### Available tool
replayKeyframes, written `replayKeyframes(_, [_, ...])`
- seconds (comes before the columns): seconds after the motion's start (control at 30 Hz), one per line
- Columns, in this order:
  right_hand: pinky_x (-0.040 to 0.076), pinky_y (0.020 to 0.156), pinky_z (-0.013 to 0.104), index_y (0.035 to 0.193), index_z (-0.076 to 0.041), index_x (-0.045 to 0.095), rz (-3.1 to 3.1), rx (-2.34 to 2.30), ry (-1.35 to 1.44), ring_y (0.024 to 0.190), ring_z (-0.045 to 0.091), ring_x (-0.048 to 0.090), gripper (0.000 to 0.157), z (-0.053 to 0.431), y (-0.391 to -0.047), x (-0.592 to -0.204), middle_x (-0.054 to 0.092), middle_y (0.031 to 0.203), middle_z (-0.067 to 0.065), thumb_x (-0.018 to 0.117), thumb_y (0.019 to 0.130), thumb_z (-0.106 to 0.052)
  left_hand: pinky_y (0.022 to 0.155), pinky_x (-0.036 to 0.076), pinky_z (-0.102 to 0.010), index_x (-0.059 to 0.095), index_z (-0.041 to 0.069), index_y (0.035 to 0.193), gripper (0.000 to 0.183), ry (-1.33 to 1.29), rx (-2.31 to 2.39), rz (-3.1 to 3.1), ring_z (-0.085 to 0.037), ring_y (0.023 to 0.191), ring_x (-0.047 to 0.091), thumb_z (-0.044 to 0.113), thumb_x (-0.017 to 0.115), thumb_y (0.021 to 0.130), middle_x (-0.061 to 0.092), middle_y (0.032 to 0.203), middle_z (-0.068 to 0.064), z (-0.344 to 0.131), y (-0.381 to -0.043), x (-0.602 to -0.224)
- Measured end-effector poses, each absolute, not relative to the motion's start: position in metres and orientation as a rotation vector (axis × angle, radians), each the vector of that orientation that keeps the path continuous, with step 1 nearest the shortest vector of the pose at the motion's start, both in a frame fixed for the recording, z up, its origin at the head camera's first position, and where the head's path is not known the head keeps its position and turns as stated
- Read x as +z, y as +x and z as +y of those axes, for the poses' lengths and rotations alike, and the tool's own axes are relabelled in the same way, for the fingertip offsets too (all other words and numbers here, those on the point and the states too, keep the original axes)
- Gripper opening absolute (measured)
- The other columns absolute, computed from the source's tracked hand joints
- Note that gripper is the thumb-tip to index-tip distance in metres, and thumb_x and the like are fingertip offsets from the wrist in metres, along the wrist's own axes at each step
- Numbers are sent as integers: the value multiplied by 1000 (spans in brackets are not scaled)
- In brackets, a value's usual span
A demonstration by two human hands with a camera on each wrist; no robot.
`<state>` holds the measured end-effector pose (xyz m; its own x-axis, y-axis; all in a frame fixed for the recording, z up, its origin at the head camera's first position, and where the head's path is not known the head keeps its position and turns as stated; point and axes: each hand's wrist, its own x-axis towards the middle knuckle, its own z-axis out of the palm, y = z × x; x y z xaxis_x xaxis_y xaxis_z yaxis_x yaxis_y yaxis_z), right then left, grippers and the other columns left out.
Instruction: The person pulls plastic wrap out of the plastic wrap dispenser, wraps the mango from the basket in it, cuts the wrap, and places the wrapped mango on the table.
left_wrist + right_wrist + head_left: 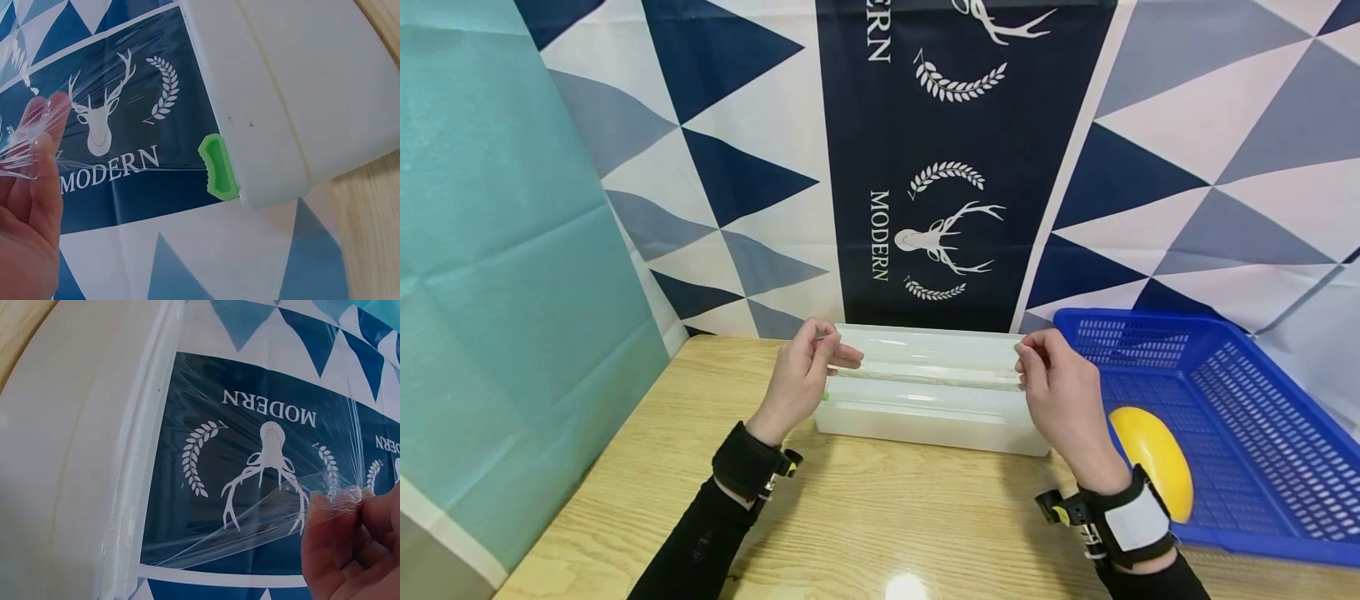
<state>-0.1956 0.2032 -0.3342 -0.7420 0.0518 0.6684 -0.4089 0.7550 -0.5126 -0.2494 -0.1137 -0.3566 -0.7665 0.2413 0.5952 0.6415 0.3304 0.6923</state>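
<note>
A white cling film dispenser (928, 429) lies lengthwise on the table before me, its lid raised at the back. My left hand (801, 371) is at its left end, thumb and fingers pinching one corner of the clear cling film (15, 147). At the right end my right hand (1063, 396) pinches the other corner between thumb and fingertips. In the right wrist view the film (250, 540) stretches, creased, from the dispenser's edge to those fingertips. A green slide cutter (219, 169) sits at the dispenser's left end in the left wrist view.
To the right stands a blue plastic basket (1262, 492) with a smooth yellow oval object (1153, 462) in it, partly behind my right wrist. A patterned cloth (760, 167) hangs behind the wooden table (910, 517). A teal sheet (512, 250) is on the left.
</note>
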Motion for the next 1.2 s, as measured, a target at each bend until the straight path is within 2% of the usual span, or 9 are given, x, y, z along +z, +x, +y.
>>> replayKeyframes(0.17, [43,53,17,99,-1,58,-2261,876,270,62,18,54,6,203,-194,-332,60,76,7,56,102,-7,65,58,-35,52,9,102,16,-786,-1325,-2170,-12,83,72,21,44,108,75,88,0,-114,-248,-358])
replayKeyframes(0.3, [45,53,17,100,-1,57,-2283,878,268,62,19,53,6,202,-193,-330,59,77,8,55,102,-6,62,58,-37,52,8,103,13,-810,-1299,-2138,-9,75,71,17,45,108,74,83,0,-114,-247,-359])
replayKeyframes(0.47, [48,54,18,103,-2,55,-2337,903,256,64,19,58,7,202,-191,-328,58,77,7,51,104,-7,62,56,-30,53,7,103,10,-839,-1297,-2105,-6,68,69,15,46,107,71,79,2,-114,-245,-358])
replayKeyframes(0.6, [50,55,18,104,-2,54,-2367,934,264,64,18,61,7,201,-190,-327,58,77,7,49,105,-7,63,56,-29,54,7,102,9,-844,-1292,-2088,-6,67,69,12,48,106,71,77,2,-114,-244,-356])
replayKeyframes(1.2, [44,52,16,103,-2,56,-2272,903,269,61,17,53,8,202,-183,-321,55,77,6,52,104,-9,62,57,-30,55,5,102,5,-898,-1301,-2008,-9,65,69,8,51,104,71,75,1,-114,-239,-344])
